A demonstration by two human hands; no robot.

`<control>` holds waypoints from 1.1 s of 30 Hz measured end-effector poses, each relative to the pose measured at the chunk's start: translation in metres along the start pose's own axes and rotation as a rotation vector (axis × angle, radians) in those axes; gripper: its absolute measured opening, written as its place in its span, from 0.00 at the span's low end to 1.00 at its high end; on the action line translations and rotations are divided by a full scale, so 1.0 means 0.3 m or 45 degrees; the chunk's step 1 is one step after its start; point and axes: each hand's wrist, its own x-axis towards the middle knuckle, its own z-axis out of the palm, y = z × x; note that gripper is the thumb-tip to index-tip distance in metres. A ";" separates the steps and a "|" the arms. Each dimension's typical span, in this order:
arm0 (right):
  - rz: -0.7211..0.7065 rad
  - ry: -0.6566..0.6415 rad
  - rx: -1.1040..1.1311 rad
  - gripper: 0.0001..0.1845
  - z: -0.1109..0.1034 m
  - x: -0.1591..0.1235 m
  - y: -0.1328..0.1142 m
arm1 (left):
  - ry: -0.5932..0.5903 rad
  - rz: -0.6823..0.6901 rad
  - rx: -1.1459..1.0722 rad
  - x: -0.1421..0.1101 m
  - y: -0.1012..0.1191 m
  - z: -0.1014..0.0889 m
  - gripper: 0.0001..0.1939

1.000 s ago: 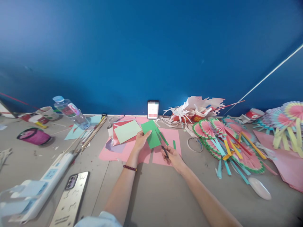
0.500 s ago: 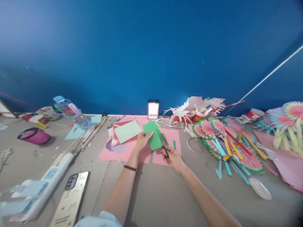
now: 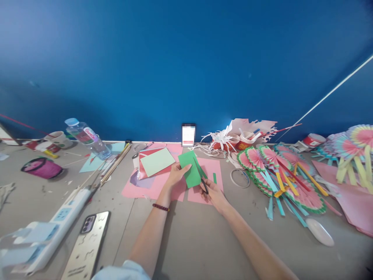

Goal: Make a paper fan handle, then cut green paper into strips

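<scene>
My left hand [image 3: 176,174] pinches the left edge of a green sheet of paper [image 3: 192,175], thumb on top. In my right hand [image 3: 213,192] is a pair of scissors [image 3: 205,186] with dark handles, its blades at the right side of the green paper. A narrow strip partly splits off along that edge. Pink paper [image 3: 204,198] lies beneath both hands, and a small cut green strip [image 3: 215,178] rests on it. Left of the green sheet, a pale green sheet [image 3: 157,161] sits on a red packet [image 3: 142,154].
A phone-like screen [image 3: 189,136] leans on the blue wall. Folded paper fans [image 3: 285,171], a tape ring [image 3: 232,178] and a white computer mouse [image 3: 319,232] are to the right. Leftward are a bottle [image 3: 87,136], a power strip [image 3: 62,217] and a phone [image 3: 87,249].
The green paper has shifted slightly right and down with my left hand. The strip along its right edge stands further apart from the sheet. My right hand stays almost in place.
</scene>
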 end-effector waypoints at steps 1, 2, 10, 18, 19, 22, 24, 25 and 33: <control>-0.002 -0.002 0.010 0.31 0.001 -0.001 -0.002 | -0.001 0.006 0.013 0.001 -0.001 0.000 0.20; -0.003 -0.001 0.016 0.31 0.002 -0.002 -0.004 | -0.005 0.010 0.027 0.001 -0.001 -0.001 0.20; 0.018 0.018 0.027 0.30 0.003 -0.003 -0.007 | -0.018 -0.033 0.048 -0.001 0.010 0.004 0.23; 0.017 0.005 0.048 0.34 0.003 0.001 -0.007 | -0.051 -0.009 0.082 -0.001 0.005 -0.001 0.22; 0.016 0.003 0.043 0.34 0.004 -0.001 -0.008 | -0.054 -0.007 0.083 -0.001 0.004 -0.001 0.23; 0.017 0.008 0.031 0.35 0.006 -0.006 -0.012 | -0.055 -0.003 0.081 -0.002 0.003 -0.003 0.23; 0.020 0.014 0.021 0.35 0.007 -0.009 -0.014 | -0.052 0.001 0.081 -0.002 0.004 -0.003 0.23; 0.019 0.017 0.016 0.35 0.007 -0.010 -0.014 | -0.050 0.002 0.080 -0.002 0.004 -0.003 0.22; 0.022 0.018 0.012 0.33 0.007 -0.010 -0.012 | -0.038 -0.008 0.061 0.000 0.008 0.000 0.22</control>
